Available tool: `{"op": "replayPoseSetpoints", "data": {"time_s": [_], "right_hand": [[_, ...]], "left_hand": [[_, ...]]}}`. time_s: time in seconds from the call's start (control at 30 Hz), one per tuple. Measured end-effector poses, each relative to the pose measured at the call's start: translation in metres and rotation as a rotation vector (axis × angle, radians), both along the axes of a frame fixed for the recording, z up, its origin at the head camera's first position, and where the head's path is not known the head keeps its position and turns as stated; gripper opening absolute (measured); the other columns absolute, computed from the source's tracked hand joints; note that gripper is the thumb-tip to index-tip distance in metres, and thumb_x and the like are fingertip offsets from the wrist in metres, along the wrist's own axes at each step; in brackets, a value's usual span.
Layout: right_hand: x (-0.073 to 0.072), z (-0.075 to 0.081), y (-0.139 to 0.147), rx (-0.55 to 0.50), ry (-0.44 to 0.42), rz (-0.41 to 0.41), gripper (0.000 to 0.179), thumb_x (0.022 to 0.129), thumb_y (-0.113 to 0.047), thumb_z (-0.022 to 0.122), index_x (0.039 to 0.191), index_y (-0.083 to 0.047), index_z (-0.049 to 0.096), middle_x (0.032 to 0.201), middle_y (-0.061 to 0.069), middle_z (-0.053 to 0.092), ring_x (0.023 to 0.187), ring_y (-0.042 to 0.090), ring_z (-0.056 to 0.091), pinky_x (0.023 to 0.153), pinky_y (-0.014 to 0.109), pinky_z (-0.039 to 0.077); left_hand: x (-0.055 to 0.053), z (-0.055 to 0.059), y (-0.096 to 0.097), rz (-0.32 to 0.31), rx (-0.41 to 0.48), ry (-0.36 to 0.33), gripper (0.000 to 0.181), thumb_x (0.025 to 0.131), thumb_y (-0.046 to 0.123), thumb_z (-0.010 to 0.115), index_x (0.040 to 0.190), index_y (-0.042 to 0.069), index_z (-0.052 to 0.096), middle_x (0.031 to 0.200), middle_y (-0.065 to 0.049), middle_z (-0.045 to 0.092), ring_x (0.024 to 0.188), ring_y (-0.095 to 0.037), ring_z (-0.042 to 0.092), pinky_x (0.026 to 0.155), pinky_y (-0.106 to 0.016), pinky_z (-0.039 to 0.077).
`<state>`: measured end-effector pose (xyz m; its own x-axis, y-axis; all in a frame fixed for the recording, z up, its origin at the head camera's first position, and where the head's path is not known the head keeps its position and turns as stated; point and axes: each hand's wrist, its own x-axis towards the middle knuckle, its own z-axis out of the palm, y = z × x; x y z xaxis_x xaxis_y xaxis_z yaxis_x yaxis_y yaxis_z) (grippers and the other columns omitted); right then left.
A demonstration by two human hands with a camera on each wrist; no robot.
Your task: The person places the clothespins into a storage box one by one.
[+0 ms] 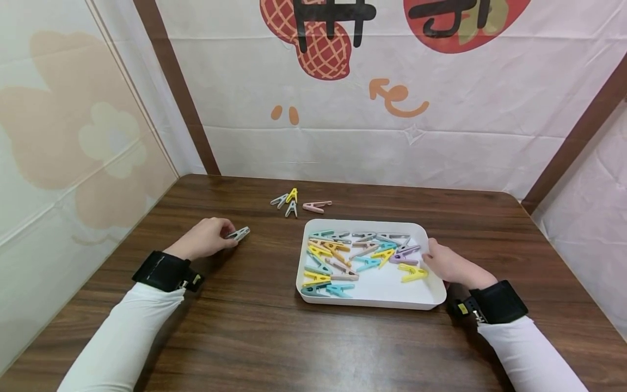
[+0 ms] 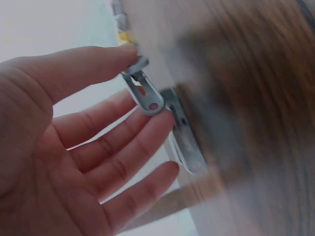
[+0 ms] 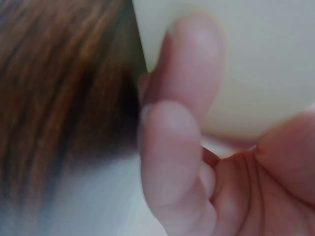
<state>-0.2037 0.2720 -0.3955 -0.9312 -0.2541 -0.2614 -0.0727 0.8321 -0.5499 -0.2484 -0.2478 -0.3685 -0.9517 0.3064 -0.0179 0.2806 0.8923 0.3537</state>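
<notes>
My left hand [image 1: 208, 238] is low over the left part of the table, pinching a grey clothespin [image 2: 145, 91] between thumb and fingertips. Right beside the fingertips, a second grey clothespin [image 2: 186, 142] lies on the wood in the left wrist view. The right hand [image 1: 453, 263] grips the right rim of a white tray [image 1: 372, 302], its fingers curled against the outer wall in the right wrist view. Inside the tray lie many loose clothespins, among them a yellow clothespin [image 1: 413, 273], a purple clothespin [image 1: 404, 260] and a light blue clothespin [image 1: 339, 290].
Behind the tray, a small group holds a yellow clothespin [image 1: 292, 195] and two grey ones, with a pink clothespin [image 1: 315, 207] to their right. The brown wooden table [image 1: 245, 337] ends at a printed white curtain [image 1: 343, 158] at the back.
</notes>
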Motion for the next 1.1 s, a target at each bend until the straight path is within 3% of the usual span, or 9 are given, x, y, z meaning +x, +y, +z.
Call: {"op": "replayPoseSetpoints", "data": {"time_s": [0.23,0.53,0.8,0.93,1.1], "right_hand": [[0.001,0.001,0.000,0.001,0.011,0.006,0.048,0.102,-0.007,0.039,0.134,0.021,0.018,0.095,0.026,0.052,0.053,0.020,0.052,0.046,0.034,0.046],[0.001,0.002,0.000,-0.002,0.007,0.008,0.046,0.102,-0.008,0.040,0.133,0.021,0.020,0.095,0.026,0.052,0.054,0.021,0.052,0.046,0.033,0.045],[0.001,0.001,0.000,-0.002,0.034,0.043,0.046,0.101,-0.007,0.039,0.132,0.022,0.020,0.090,0.023,0.051,0.050,0.019,0.049,0.045,0.033,0.044],[0.002,0.001,0.001,-0.002,0.038,0.042,0.046,0.102,-0.007,0.039,0.132,0.022,0.020,0.094,0.025,0.052,0.053,0.020,0.049,0.046,0.034,0.044],[0.001,0.000,0.001,0.001,0.042,0.037,0.044,0.102,-0.007,0.039,0.131,0.021,0.022,0.095,0.026,0.052,0.053,0.020,0.050,0.046,0.034,0.045]], "left_hand": [[0.010,0.016,0.034,-0.071,0.099,0.045,0.022,0.089,0.015,0.070,0.105,0.000,0.064,0.085,-0.004,0.062,0.074,-0.017,0.054,0.062,-0.033,0.044],[0.023,0.038,0.100,-0.255,0.064,0.137,0.022,0.088,0.018,0.072,0.106,0.006,0.066,0.092,-0.001,0.063,0.080,-0.017,0.057,0.069,-0.033,0.047],[0.033,0.047,0.159,-0.511,-0.089,0.181,0.025,0.090,0.020,0.071,0.110,0.007,0.066,0.101,-0.004,0.063,0.084,-0.015,0.058,0.072,-0.031,0.048],[0.036,0.048,0.187,-0.619,-0.185,0.165,0.023,0.091,0.022,0.069,0.110,0.009,0.067,0.106,-0.001,0.064,0.090,-0.012,0.059,0.079,-0.029,0.049],[0.039,0.046,0.220,-0.724,-0.311,0.114,0.022,0.091,0.025,0.069,0.108,0.012,0.067,0.100,0.001,0.064,0.083,-0.010,0.055,0.072,-0.025,0.046]]}}
